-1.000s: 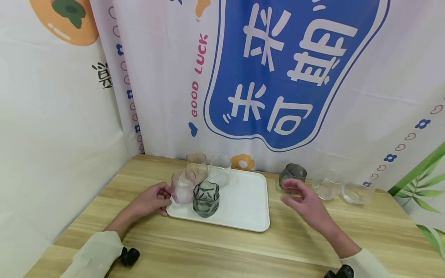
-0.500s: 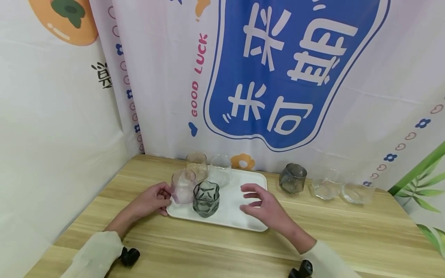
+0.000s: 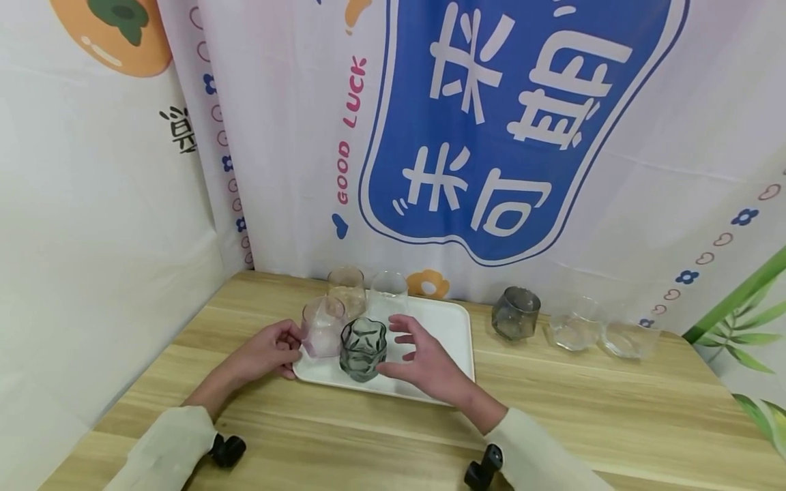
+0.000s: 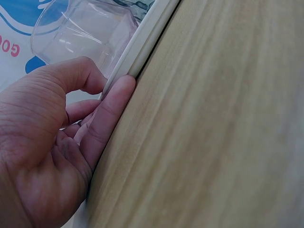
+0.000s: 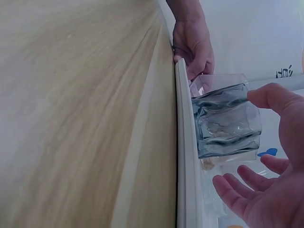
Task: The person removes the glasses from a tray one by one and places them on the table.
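Gripping hand: left hand [image 3: 270, 351] is holding the near-left corner of the white tray [image 3: 451, 327], thumb lying along the rim and fingers curled at the edge.
Tray: is sitting on the wooden table [image 3: 614, 409], toward the far left.
Pink glass [image 3: 321, 329]: is standing upright on the tray, just beside the left hand.
Amber glass [image 3: 346, 286] and clear glass [image 3: 389, 290]: are standing at the tray's far edge.
Green glass [image 3: 364, 348]: is standing upright on the tray's near side, between both hands.
Reaching hand: right hand [image 3: 424, 361] is hovering just right of the green glass, fingers spread, not pinching anything.
Dark glass [image 3: 516, 313]: is standing on the table right of the tray.
Two clear glasses [image 3: 574, 327]: are sitting further right.
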Motion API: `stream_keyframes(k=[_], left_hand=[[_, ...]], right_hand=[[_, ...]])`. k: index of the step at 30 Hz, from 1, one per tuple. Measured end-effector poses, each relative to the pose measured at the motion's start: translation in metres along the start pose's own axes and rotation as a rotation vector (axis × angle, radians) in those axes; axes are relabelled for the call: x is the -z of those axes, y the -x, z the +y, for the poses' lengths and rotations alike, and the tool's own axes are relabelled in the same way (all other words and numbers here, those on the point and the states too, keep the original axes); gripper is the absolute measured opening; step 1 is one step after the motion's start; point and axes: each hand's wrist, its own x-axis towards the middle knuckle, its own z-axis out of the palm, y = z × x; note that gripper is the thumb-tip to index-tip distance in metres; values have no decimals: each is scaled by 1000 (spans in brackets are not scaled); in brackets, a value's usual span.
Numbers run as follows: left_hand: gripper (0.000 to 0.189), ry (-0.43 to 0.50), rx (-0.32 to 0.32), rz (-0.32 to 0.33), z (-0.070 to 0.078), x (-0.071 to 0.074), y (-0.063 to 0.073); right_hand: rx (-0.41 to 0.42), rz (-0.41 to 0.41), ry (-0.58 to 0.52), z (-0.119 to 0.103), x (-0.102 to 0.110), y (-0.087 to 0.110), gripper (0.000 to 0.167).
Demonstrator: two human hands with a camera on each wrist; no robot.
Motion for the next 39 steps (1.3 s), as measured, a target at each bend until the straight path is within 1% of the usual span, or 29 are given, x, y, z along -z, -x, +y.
stream_keyframes(k=[3,7,15,18,21,26,34,39], left_hand=[[29,5,-4,-4,1,0,0],[29,17,0,-5,2,1,0],[28,9,3,-2,3,0,0],[29,8,0,-4,3,0,1],[29,9,-2,-6,4,0,1],[28,13,1,-6,3,0,0],[29,14,6,-8,3,-1,0],[29,10,2,-8,3,-1,1]], right_hand=[[-15,-6,-12,1,-6,-4,75],[-13,-15,-29,2,-13,-9,76],[-17,11,-41,2,-27,-17,84],[-13,18,-46,1,-30,-20,82],[-8,29,-19,2,-33,-23,79],[-6,57,21,4,-36,-26,78],[13,72,55,5,-36,-27,75],[16,83,48,5,-36,-26,72]])
